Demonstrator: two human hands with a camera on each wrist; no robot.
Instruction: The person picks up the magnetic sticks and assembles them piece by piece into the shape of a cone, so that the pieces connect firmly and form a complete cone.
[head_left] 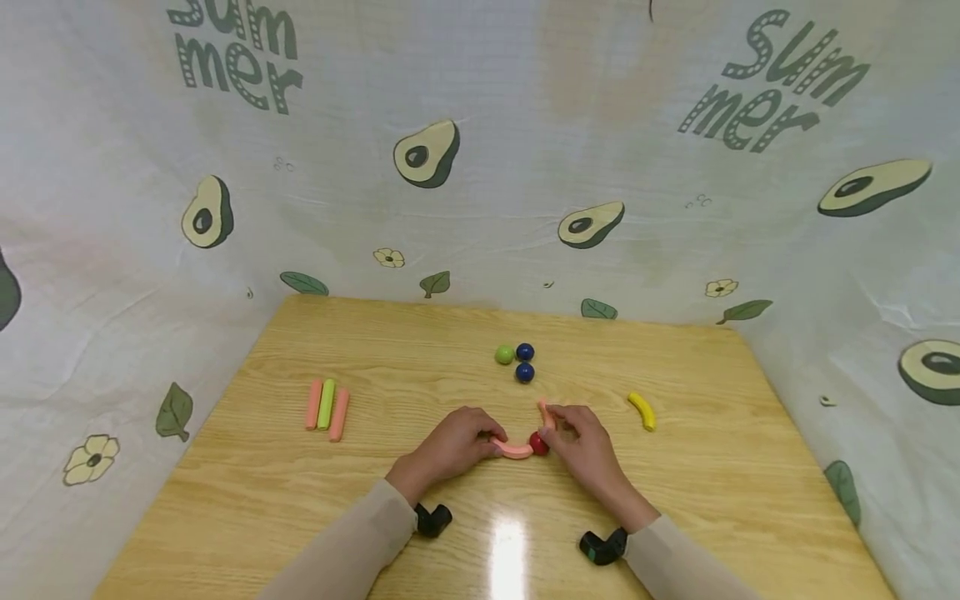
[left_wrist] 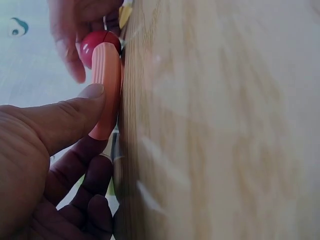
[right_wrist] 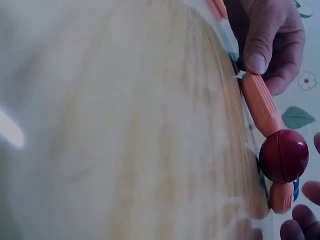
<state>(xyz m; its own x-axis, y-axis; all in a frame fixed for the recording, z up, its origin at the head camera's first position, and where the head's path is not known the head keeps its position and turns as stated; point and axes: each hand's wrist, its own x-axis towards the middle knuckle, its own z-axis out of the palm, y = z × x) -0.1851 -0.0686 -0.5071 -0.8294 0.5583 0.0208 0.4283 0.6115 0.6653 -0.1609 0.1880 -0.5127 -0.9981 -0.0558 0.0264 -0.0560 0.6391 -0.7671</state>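
Note:
My left hand point(head_left: 461, 442) pinches one end of a curved, ridged salmon-pink stick point(left_wrist: 106, 85) between thumb and forefinger. The stick's other end meets a glossy red ball point(right_wrist: 284, 156) that has a seam round it. A second salmon-pink stick point(head_left: 545, 412) runs from the ball's far side, away from me; in the right wrist view only its short ridged end shows. My right hand point(head_left: 585, 446) is around this second stick and the ball. Its fingers point(right_wrist: 312, 191) are loosely bent, with a small gap to the stick in the right wrist view.
Behind the hands lie a green ball point(head_left: 505, 355) and two dark blue balls, point(head_left: 525, 372) close together. Two straight pink sticks and a yellow-green stick point(head_left: 326, 404) lie at left. A curved yellow stick point(head_left: 642, 411) lies at right. Printed cloth point(head_left: 510, 250) surrounds the wooden table point(head_left: 420, 367).

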